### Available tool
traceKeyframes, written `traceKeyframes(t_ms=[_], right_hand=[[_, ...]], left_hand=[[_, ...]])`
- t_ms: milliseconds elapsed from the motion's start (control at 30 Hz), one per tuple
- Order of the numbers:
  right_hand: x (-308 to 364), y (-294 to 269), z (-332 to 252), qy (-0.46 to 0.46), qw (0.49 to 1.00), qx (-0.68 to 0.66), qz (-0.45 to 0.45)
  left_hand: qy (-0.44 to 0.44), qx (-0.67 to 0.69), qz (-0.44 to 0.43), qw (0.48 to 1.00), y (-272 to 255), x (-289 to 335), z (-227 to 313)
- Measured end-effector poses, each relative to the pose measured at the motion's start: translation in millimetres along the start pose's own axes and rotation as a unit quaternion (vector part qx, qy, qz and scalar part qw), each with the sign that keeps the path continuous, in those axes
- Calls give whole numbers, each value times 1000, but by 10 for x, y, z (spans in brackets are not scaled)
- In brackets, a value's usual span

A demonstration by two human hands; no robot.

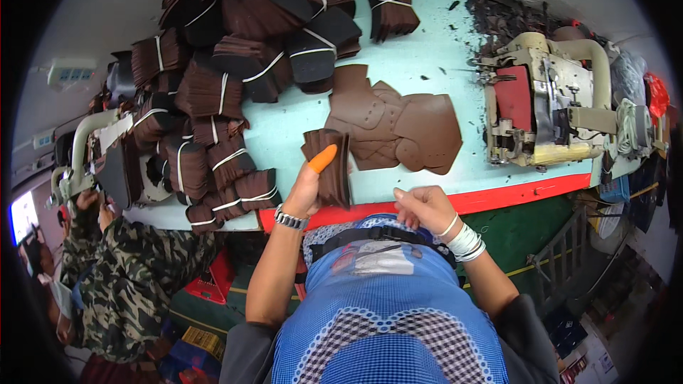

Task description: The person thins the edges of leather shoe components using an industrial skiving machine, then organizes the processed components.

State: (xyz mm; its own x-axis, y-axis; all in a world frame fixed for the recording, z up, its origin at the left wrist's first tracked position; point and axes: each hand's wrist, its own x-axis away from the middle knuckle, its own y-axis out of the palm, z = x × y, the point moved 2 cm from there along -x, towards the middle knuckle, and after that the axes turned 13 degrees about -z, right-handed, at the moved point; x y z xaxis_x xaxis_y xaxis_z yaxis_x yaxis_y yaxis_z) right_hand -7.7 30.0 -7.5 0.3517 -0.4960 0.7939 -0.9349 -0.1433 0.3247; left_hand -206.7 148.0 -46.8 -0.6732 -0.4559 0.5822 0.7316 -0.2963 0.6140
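Observation:
My left hand point(304, 188) is closed around a stack of dark brown leather-like pieces point(334, 169). An orange finger cot point(323, 159) covers its thumb, which presses along the stack's side. My right hand point(425, 208) hovers at the table's front edge, before my apron; its fingers are loosely bent and apart, with nothing visible in them. Several white bands point(467, 243) circle the right wrist. Beyond both hands, loose flat brown pieces point(427, 130), some with small holes, lie overlapped on the pale green tabletop point(277, 124).
Banded brown and black bundles point(213, 89) are heaped at the left; another bundle point(393, 1) stands at the back. A cream machine point(548, 99) with a red plate occupies the right end. At left, a person in camouflage clothing point(135, 277) works by another machine point(89, 142).

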Motion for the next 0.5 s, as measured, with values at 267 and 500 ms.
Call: traceKeyframes(t_ms=[267, 500], right_hand=[[-111, 458, -641, -324, 892, 265, 173], [-86, 455, -703, -317, 915, 154, 196]], left_hand=[[100, 77, -10, 992, 315, 169, 116], [120, 98, -55, 986, 148, 236, 131]])
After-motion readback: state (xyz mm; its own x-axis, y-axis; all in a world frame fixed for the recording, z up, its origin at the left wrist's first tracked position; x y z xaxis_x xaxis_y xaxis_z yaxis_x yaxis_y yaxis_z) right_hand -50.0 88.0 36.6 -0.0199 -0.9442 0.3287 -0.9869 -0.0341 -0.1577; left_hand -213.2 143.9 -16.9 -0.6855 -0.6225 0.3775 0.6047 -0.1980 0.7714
